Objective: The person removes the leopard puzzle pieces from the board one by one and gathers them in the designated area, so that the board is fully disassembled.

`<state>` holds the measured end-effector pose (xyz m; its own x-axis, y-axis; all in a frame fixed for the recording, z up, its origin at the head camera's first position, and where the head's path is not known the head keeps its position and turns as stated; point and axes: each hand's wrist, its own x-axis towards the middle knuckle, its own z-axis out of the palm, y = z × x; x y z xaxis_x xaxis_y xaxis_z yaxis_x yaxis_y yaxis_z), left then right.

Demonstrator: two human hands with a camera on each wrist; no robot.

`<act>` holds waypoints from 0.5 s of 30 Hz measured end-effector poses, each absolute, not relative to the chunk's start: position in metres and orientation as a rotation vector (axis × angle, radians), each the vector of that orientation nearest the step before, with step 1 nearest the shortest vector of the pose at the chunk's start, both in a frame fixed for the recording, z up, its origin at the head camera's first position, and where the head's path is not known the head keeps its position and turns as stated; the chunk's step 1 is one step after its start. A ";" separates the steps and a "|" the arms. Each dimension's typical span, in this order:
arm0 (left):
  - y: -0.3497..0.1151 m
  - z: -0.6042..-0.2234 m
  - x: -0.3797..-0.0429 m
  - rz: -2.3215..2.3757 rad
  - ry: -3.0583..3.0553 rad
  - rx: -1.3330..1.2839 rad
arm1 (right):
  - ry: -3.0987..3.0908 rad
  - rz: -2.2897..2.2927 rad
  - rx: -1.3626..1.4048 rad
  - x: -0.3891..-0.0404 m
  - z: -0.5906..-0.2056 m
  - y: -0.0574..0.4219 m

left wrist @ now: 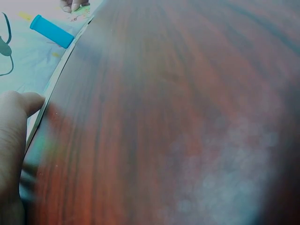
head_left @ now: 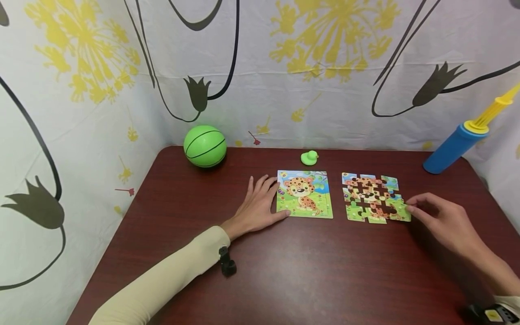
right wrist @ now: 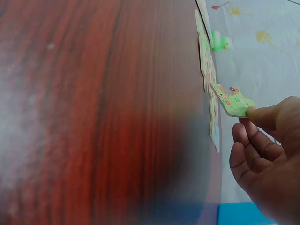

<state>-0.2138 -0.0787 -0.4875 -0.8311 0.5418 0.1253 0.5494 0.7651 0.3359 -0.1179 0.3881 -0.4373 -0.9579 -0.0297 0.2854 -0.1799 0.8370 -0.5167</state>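
Observation:
My right hand [head_left: 448, 222] pinches a green jigsaw piece [right wrist: 233, 104] between thumb and forefinger. In the right wrist view the piece is tilted up off the table, its other fingers loosely curled below. In the head view it appears at the lower right corner of a loosely spaced leopard jigsaw [head_left: 367, 194], with dark gaps between several pieces. Left of that lies a leopard picture board [head_left: 304, 195]. My left hand [head_left: 257, 206] rests on the table with spread fingers, its fingertips and thumb at the board's left edge. The left wrist view shows only part of this hand.
Behind the board sits a green toy duck [head_left: 310, 158]. A green ball [head_left: 205, 146] stands at the back left of the dark wooden table [head_left: 284, 280]. At the back right a blue pump [head_left: 452, 149] with a yellow top leans by the patterned cloth wall.

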 end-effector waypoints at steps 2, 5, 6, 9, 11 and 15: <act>-0.079 -0.488 -0.214 -0.569 -2.931 -0.907 | -2.762 0.817 0.131 -0.117 -0.439 0.390; -0.079 -0.488 -0.214 -0.568 -2.930 -0.906 | -2.790 0.827 0.088 -0.116 -0.441 0.392; -0.079 -0.487 -0.214 -0.568 -2.930 -0.905 | -2.800 0.833 0.077 -0.116 -0.441 0.393; -0.079 -0.488 -0.214 -0.570 -2.929 -0.908 | -2.830 0.871 0.053 -0.116 -0.444 0.395; -0.079 -0.488 -0.214 -0.576 -2.928 -0.910 | -2.850 0.896 0.044 -0.116 -0.446 0.396; -0.079 -0.488 -0.214 -0.578 -2.933 -0.910 | -2.880 0.904 0.045 -0.117 -0.450 0.397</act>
